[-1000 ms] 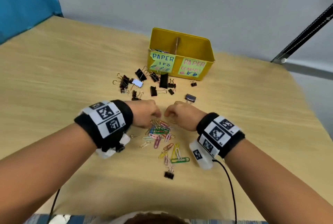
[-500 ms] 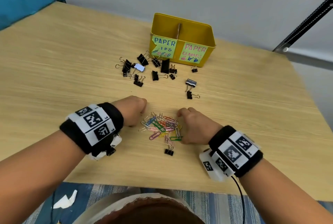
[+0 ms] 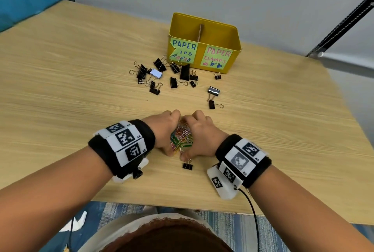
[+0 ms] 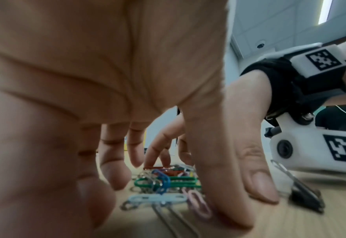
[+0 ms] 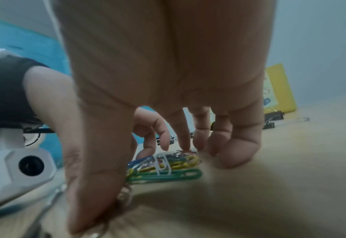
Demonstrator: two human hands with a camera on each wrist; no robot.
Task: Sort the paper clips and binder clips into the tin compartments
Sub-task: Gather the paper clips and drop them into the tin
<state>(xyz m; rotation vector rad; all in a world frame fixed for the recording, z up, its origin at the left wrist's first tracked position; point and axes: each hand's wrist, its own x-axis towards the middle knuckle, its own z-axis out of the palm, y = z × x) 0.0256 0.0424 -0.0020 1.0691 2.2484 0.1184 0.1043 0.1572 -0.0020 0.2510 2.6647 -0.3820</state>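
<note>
Several coloured paper clips (image 3: 182, 138) lie in a tight heap near the table's front edge. My left hand (image 3: 164, 130) and right hand (image 3: 200, 134) cup the heap from both sides, knuckles up, fingertips and thumbs down on the wood. In the left wrist view the paper clips (image 4: 164, 180) sit under my palm, between the thumb and the fingers. The right wrist view shows the paper clips (image 5: 168, 167) likewise. The yellow tin (image 3: 234, 59) stands at the back, its labels reading PAPER CLIPS on the left and PAPER CLAMPS on the right. Black binder clips (image 3: 174, 82) lie scattered before it.
One small black binder clip (image 3: 187, 165) lies just in front of my right thumb. Two more binder clips (image 3: 214, 91) sit apart, right of centre. The table's front edge (image 3: 182, 209) is close behind my wrists, with a striped rug below.
Both hands have closed in from the sides. The loosely spread paper clips are now bunched into one heap between them.
</note>
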